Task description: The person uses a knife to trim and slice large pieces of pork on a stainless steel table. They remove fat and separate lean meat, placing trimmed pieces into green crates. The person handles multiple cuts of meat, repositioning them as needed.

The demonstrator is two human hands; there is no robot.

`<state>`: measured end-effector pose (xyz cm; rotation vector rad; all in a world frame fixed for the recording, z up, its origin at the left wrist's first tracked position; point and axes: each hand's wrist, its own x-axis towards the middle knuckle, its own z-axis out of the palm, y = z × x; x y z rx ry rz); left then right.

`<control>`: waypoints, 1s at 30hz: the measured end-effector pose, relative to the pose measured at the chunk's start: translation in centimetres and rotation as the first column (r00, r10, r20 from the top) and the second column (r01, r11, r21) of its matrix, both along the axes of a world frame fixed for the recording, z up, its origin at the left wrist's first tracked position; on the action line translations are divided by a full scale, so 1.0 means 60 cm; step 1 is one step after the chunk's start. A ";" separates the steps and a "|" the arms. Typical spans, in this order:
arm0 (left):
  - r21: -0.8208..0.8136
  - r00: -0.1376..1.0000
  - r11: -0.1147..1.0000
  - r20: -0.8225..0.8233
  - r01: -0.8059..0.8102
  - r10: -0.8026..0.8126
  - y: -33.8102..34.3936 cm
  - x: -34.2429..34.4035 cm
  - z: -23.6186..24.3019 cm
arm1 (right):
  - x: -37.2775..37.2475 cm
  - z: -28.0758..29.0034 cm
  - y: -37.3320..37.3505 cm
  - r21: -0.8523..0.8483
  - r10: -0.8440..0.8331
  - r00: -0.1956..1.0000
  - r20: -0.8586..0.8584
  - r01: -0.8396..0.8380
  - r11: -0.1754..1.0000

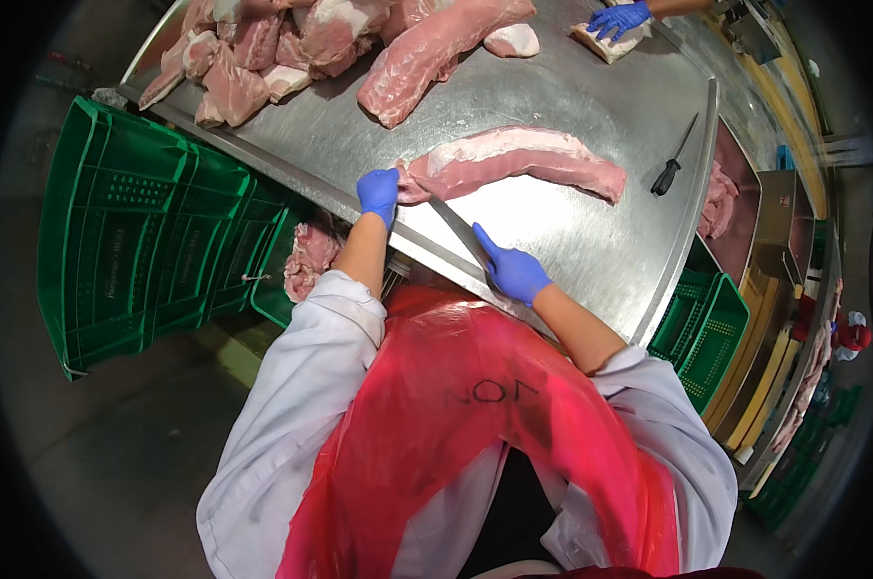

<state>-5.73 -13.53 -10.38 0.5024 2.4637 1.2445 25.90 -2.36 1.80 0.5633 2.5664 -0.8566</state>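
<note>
Pink meat strip (pixel 523 162), left end in the grip of the left fingers (pixel 390 181), knife (pixel 458 232) within the right fingers (pixel 487 244).

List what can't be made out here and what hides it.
In the head view:
Handle of the long steel knife: wrapped in the blue-gloved right hand.
Left tip of the long, pink, white-fatted meat strip: partly covered by the blue-gloved left hand.
Top of the pink meat pile: cut off by the upper edge.
Co-worker's body beyond their blue-gloved hand: cut off by the upper edge.
</note>
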 end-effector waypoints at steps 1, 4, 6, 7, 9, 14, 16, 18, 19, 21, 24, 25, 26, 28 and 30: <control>0.091 0.996 0.995 0.091 -0.029 0.021 -0.021 -0.017 -0.014 | 0.013 0.012 0.005 0.003 0.026 0.999 0.024 -0.026 1.000; 0.237 0.940 0.968 0.340 -0.076 -0.010 -0.048 -0.034 0.021 | 0.037 0.038 0.025 0.008 0.039 0.999 -0.004 -0.039 0.999; 0.280 0.926 0.955 0.376 -0.095 -0.018 -0.058 -0.029 0.034 | -0.001 0.003 0.020 -0.018 -0.059 0.974 -0.217 0.056 0.998; 0.300 0.918 0.948 0.396 -0.102 -0.026 -0.059 -0.026 0.037 | -0.031 -0.014 0.020 -0.038 -0.111 0.942 -0.316 0.105 0.994; 0.307 0.923 0.947 0.385 -0.096 -0.031 -0.067 -0.021 0.047 | -0.147 0.016 0.010 -0.098 -0.138 0.964 -0.228 0.118 0.988; 0.315 0.949 0.948 0.308 -0.032 -0.070 -0.053 -0.032 0.059 | -0.206 -0.043 -0.028 -0.072 -0.181 0.983 -0.033 0.178 0.981; 0.418 0.952 0.903 0.304 -0.102 -0.033 -0.080 -0.049 0.078 | -0.148 -0.002 -0.036 -0.035 -0.059 0.998 0.031 0.061 0.998; 0.401 0.964 0.915 0.259 -0.056 -0.054 -0.128 -0.070 0.116 | -0.095 0.014 -0.027 -0.038 -0.054 0.997 0.049 0.056 0.998; 0.325 0.976 0.946 0.203 0.012 -0.082 -0.171 -0.091 0.145 | -0.075 0.029 -0.022 -0.040 -0.030 0.998 0.061 0.033 0.999; 0.251 0.979 0.958 0.115 0.135 -0.168 -0.221 -0.127 0.182 | -0.009 0.011 0.001 -0.160 -0.177 0.976 -0.128 0.156 0.975; 0.114 0.977 0.970 -0.029 0.215 -0.213 -0.323 -0.170 0.172 | 0.042 0.010 0.052 -0.337 -0.605 0.763 -0.227 0.521 0.784; 0.067 0.973 0.971 -0.049 0.228 -0.225 -0.354 -0.179 0.166 | 0.051 0.007 0.076 -0.429 -0.774 0.604 -0.191 0.658 0.619; -0.169 0.974 0.962 -0.033 0.216 -0.225 -0.391 -0.191 0.151 | 0.050 0.022 0.105 -0.439 -0.846 0.502 -0.182 0.728 0.526; -0.512 0.909 0.829 -0.196 0.225 -0.368 -0.396 -0.192 0.148 | 0.068 0.021 0.167 -0.426 -0.936 0.309 -0.168 0.834 0.352; -0.576 0.766 0.751 -0.307 0.322 -0.565 -0.339 -0.178 0.171 | 0.085 0.010 0.217 -0.510 -0.977 0.144 -0.154 0.836 0.204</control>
